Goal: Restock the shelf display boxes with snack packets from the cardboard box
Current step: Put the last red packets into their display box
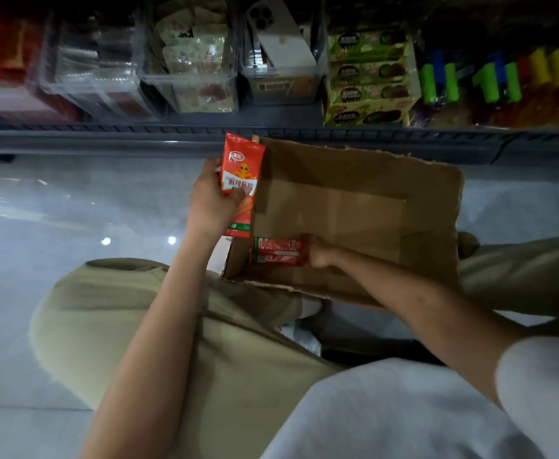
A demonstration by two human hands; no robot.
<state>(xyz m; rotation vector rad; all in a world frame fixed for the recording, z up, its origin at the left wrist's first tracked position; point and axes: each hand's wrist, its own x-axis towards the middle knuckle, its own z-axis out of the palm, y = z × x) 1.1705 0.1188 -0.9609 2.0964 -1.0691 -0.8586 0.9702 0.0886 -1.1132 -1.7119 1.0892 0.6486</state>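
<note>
Packets (pixel 276 250) lie crosswise in our cardboard box (pixel 354 207), right grip (pixel 319 251) clasping their right end; our left grip (pixel 210 202) holds another packet (pixel 241 173) upright, nearer the display boxes (pixel 188 91).

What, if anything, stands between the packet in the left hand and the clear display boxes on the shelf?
Nothing visible does. The left hand holds the orange packet by the cardboard box, with open space up to the clear display boxes. A white phone leans in one of them.
</note>
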